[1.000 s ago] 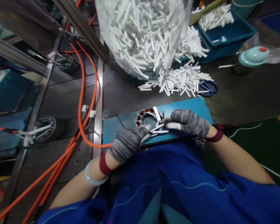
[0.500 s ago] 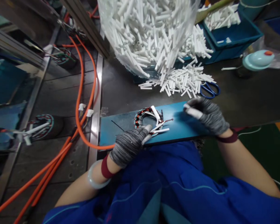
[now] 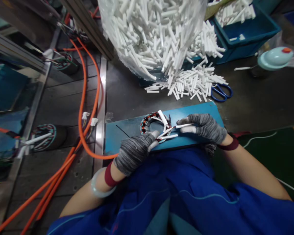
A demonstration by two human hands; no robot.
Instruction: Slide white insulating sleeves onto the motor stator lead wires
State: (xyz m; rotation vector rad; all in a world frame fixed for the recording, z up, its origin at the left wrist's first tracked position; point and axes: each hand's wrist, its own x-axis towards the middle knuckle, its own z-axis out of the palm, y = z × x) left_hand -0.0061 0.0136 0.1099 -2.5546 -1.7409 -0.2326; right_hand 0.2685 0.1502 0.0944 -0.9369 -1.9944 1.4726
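A wound motor stator, a ring with orange, black and pale blue windings, lies on a blue board. White insulating sleeves cover some of its leads and stick out on the right side. My left hand, in a grey knit glove with bare-looking white fingertips, is closed at the ring's near edge, thumb and finger pinching the leads. My right hand, gloved alike, pinches a white sleeve whose left end meets the tip of a twisted lead. Its fingers partly hide the sleeve.
Behind the board stand a plastic bag full of white sleeves and a loose heap of them. Blue-handled scissors lie beside the heap. Teal bins and a light-blue-lidded bottle are at right. Orange hoses run along the left.
My right hand has moved left and slightly down over the board, bringing a white sleeve to the lead's bare end. My left hand and the stator have stayed nearly in place.
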